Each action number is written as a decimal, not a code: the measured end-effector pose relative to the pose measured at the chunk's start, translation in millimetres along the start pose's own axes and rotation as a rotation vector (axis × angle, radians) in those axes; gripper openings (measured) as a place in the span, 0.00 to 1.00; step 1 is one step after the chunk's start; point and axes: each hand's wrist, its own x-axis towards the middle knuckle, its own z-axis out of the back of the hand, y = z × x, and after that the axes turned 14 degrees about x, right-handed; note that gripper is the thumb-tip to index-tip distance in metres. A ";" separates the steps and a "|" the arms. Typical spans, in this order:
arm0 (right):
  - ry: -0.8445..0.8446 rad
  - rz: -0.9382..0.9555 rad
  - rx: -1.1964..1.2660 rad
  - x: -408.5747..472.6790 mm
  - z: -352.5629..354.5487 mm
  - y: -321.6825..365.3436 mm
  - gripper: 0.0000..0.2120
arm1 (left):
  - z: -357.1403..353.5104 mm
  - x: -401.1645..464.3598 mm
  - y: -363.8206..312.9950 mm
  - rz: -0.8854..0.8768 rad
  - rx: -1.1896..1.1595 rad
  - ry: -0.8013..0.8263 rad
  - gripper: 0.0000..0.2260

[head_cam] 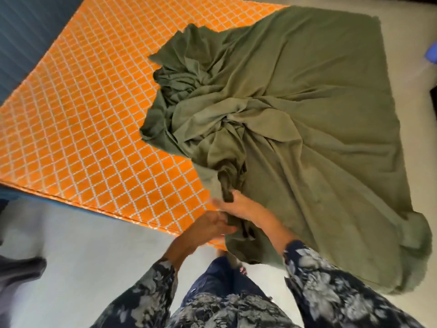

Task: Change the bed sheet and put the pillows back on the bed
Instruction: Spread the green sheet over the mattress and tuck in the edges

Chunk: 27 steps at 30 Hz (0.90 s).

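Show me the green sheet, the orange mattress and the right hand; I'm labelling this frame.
green sheet (pixel 319 95), head view, on its flat spread part.
orange mattress (pixel 82 119), head view, on its bare top.
right hand (pixel 238 205), head view, on the back of the hand, gripping bunched sheet.

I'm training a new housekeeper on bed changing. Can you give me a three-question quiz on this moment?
1. True or false: the green sheet covers the whole orange mattress.
2. Which hands grip the bunched part of the sheet? A) left only B) right only C) both
3. Fill in: part of the sheet hangs off the mattress towards the pale ____.

Key
1. False: much of the mattress is bare.
2. C: the left hand and right hand both grip the twisted part near the mattress edge.
3. floor
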 end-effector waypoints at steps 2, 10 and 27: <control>-0.036 -0.050 -0.097 0.3 -9.6 0.1 0.48 | -14.8 -2.5 5.6 -0.032 0.138 -0.017 0.10; -0.052 -0.149 0.480 -33.0 25.3 -12.6 0.12 | -8.1 -42.0 17.9 -0.111 -0.131 -0.222 0.09; -0.063 0.504 0.548 -14.9 -132.3 197.0 0.20 | 149.1 -91.1 81.0 0.141 -0.065 0.133 0.13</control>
